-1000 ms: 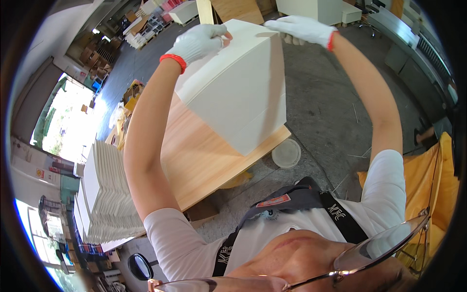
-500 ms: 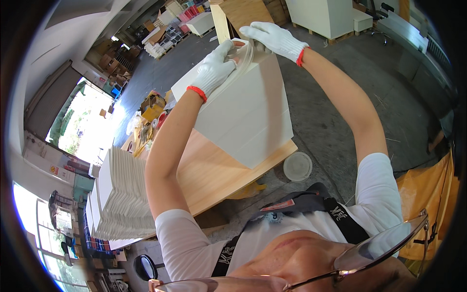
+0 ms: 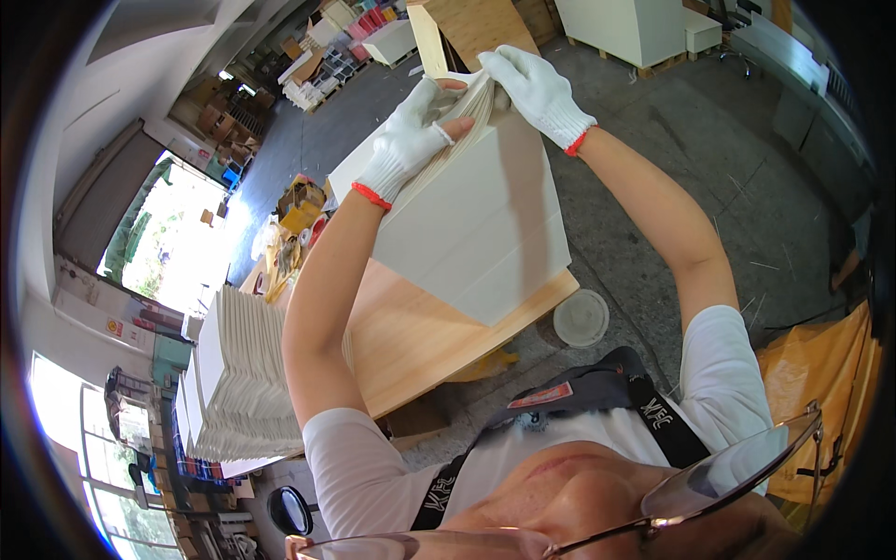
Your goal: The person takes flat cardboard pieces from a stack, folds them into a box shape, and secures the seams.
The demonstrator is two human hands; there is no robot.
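Note:
A tall block-like stack of white paper sheets [image 3: 467, 224] stands on a light wooden table. At its far top edge a bundle of sheets [image 3: 474, 110] is bent up and fanned. My left hand [image 3: 408, 135], in a white knitted glove with a red cuff and bare thumb and finger tips showing, grips the bundle from the left, thumb on the near side. My right hand [image 3: 539, 89], gloved the same way, is closed round the bundle's raised right corner. Its fingertips are partly hidden behind the sheets.
The wooden table [image 3: 411, 327] carries a second pile of layered white sheets [image 3: 247, 373] on the left. Beyond that lie tape rolls and a yellow box [image 3: 301, 205]. A round translucent-lidded tub [image 3: 581, 318] stands on the floor by the table's right edge. A plywood board [image 3: 481, 37] rises behind the stack.
The bundle's sheets are spread into a wider fan. My left thumb has lifted a little, and my right hand has turned from lying flat over the corner to gripping it more upright.

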